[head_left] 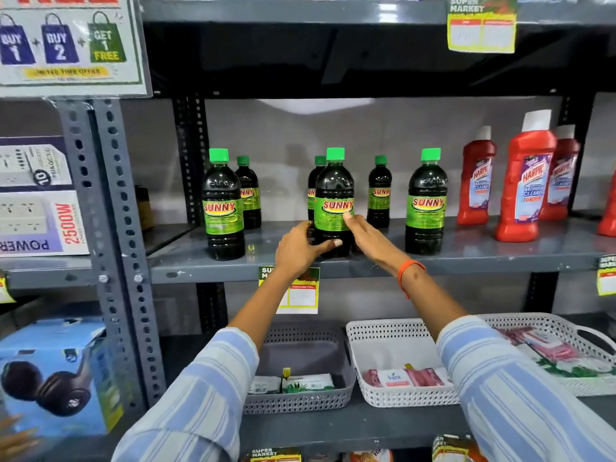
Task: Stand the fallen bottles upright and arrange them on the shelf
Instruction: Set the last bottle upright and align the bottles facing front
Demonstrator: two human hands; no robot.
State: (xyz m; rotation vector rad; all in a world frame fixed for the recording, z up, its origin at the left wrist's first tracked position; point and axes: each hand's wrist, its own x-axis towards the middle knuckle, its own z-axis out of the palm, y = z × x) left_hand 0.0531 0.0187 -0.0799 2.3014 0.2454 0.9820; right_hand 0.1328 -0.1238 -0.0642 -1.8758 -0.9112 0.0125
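Note:
Several dark bottles with green caps and green "SUNNY" labels stand upright on the grey metal shelf. The middle front bottle is held from both sides: my left hand wraps its lower left, and my right hand presses its right side with fingertips on the label. A front bottle stands to the left and another to the right. Three smaller-looking bottles stand behind: one at the left, one at the right, one partly hidden behind the held bottle.
Red Harpic bottles stand at the shelf's right end. A slotted steel upright borders the left. The lower shelf carries a grey basket and white baskets with packets. Boxed goods fill the left bay. A price tag hangs from the shelf edge.

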